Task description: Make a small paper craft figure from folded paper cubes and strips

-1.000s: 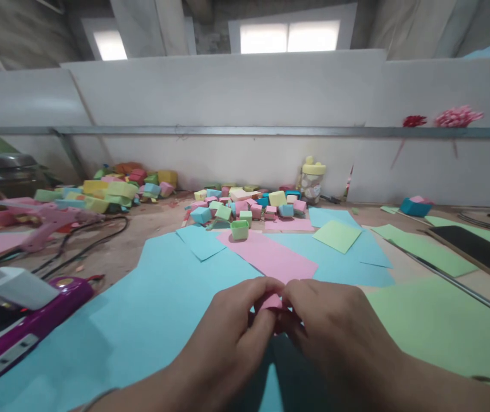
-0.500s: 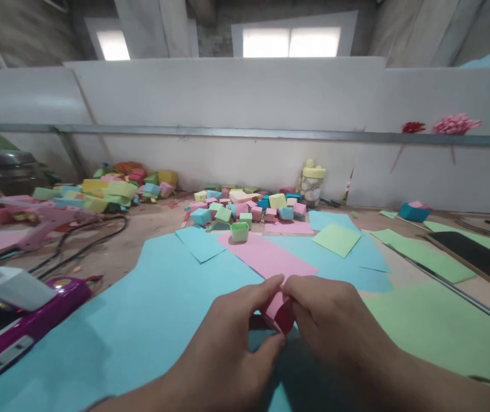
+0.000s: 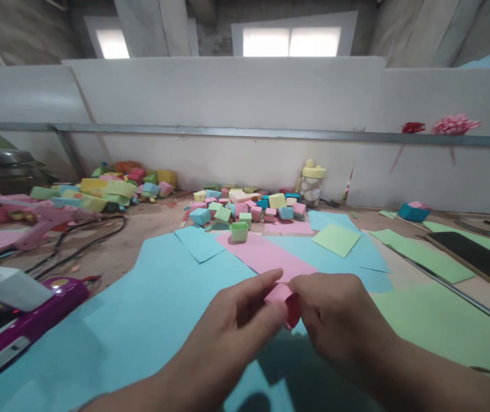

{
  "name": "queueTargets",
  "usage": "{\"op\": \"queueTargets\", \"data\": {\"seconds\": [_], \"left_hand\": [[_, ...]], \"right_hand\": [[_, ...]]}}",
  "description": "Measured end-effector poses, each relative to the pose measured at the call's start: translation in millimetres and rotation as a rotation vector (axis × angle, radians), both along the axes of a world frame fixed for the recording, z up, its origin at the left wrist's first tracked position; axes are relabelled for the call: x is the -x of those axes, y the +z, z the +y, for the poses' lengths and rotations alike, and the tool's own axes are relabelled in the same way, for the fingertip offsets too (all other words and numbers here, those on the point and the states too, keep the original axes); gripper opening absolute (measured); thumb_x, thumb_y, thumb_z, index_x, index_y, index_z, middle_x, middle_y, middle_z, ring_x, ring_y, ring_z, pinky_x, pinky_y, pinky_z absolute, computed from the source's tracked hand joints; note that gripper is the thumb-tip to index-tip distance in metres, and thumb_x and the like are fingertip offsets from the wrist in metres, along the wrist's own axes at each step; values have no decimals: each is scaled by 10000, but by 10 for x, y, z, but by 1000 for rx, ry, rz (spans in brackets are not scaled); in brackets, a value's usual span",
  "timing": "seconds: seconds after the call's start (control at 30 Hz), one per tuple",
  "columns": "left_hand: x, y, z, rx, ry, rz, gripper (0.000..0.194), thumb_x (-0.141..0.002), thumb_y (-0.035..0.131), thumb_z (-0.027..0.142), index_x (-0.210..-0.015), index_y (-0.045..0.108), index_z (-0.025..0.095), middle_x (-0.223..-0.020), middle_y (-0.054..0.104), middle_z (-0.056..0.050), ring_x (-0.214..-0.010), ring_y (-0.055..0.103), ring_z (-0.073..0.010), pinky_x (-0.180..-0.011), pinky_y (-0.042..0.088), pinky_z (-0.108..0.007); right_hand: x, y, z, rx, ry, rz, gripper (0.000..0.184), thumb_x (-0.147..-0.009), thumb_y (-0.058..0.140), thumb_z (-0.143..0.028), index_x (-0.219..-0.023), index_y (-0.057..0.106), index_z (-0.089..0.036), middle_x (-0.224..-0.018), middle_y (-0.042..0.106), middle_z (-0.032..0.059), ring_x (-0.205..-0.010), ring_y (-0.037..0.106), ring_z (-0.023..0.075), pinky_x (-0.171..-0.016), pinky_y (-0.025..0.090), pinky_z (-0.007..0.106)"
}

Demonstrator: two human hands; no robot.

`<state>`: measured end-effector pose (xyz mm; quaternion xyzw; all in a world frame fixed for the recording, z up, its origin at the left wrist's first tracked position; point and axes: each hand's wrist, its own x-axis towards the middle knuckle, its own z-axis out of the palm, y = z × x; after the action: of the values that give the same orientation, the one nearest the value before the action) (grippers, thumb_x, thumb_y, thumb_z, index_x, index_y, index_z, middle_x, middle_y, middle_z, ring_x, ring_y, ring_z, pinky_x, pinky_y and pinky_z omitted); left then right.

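Note:
Both my hands meet low in the middle of the view over a big blue paper sheet (image 3: 150, 309). My left hand (image 3: 232, 332) and my right hand (image 3: 339, 320) pinch a small folded pink paper piece (image 3: 285, 300) between their fingertips, held a little above the table. Its exact shape is partly hidden by my fingers. Just beyond it lies a flat pink paper strip (image 3: 266, 254).
A heap of small folded paper boxes (image 3: 245, 207) lies at the back, with a green one (image 3: 239, 230) nearer. More boxes (image 3: 107, 186) pile at left. A pink glue gun (image 3: 43, 220), a purple device (image 3: 17, 326), green sheets (image 3: 438, 326), a metal ruler (image 3: 446, 277) and a dark phone (image 3: 477, 252) lie around.
My hands have lifted slightly and turned the pink piece; its darker inside now shows between my fingers. The view shifted a little.

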<state>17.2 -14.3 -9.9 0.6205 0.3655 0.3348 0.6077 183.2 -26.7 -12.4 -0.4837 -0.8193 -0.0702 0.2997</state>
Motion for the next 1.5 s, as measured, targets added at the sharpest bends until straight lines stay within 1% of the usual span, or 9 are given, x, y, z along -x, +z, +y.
{"op": "queueTargets", "data": {"seconds": [0.1, 0.27, 0.43, 0.67, 0.87, 1.03, 1.17, 1.33, 1.5], "left_hand": [[-16, 19, 38, 231, -111, -178, 347, -862, 462, 386, -1053, 634, 152, -915, 656, -66, -876, 581, -181, -849, 449, -343], [-49, 16, 62, 304, -191, -281, 247, -846, 523, 260, -1051, 641, 189, -898, 672, -44, -858, 594, -157, -866, 422, -311], [-60, 50, 43, 339, -207, -287, 264, -833, 534, 239, -1068, 640, 183, -950, 677, -64, -897, 598, -184, -875, 413, -326], [-60, 25, 73, 518, -67, -367, 339, -744, 591, 99, -1077, 624, 157, -875, 685, -77, -835, 621, -171, -854, 415, -295], [-63, -42, 95, 534, -144, -423, 301, -770, 577, 122, -1067, 623, 147, -937, 669, -100, -873, 604, -181, -886, 394, -322], [-67, -3, 88, 502, -183, -406, 251, -801, 536, 134, -1026, 648, 122, -916, 668, -109, -859, 597, -177, -899, 384, -320], [-55, -8, 98, 463, -182, -397, 239, -790, 515, 110, -985, 652, 121, -890, 650, -85, -849, 578, -157, -887, 379, -299], [-56, -64, 118, 497, -238, -365, 157, -772, 493, 134, -759, 643, 90, -730, 587, -53, -688, 544, -128, -720, 416, -261], [-71, -80, 130, 506, -250, -365, 133, -763, 552, 189, -743, 641, 92, -739, 598, -71, -724, 564, -162, -771, 415, -311]], "right_hand": [[15, 30, 14, 5, 4, 23, 237, -731, 383, -123, -519, 477, -170, -455, 477, -25, -428, 334, 89, -447, 200, 217], [38, 46, 39, 215, -69, 100, 99, -638, 479, -101, -575, 495, -176, -515, 499, -46, -478, 368, 81, -480, 223, 207], [23, 52, 28, 226, -33, 127, 170, -603, 506, -102, -504, 387, -171, -465, 363, -71, -458, 265, 72, -448, 176, 203], [24, 52, 36, 313, -117, 55, 114, -659, 483, -79, -619, 516, -181, -577, 542, -37, -518, 400, 92, -497, 234, 211], [40, 34, 51, 203, -84, 76, 150, -639, 475, -84, -512, 487, -164, -446, 401, -64, -441, 266, 73, -450, 184, 201], [3, 2, 39, 130, -48, -40, 187, -681, 444, -77, -527, 501, -166, -473, 501, -28, -436, 353, 89, -449, 192, 221], [7, 13, 25, -83, -27, -245, 192, -627, 413, -29, -570, 534, -168, -496, 543, 21, -431, 392, 138, -456, 161, 263], [41, 34, 14, -325, 71, -226, 262, -644, 370, -16, -472, 482, -178, -420, 470, 21, -397, 332, 134, -453, 167, 266], [25, 41, 24, -220, 13, -240, 187, -578, 382, -39, -506, 484, -179, -441, 498, 20, -392, 356, 136, -441, 158, 257]]}}
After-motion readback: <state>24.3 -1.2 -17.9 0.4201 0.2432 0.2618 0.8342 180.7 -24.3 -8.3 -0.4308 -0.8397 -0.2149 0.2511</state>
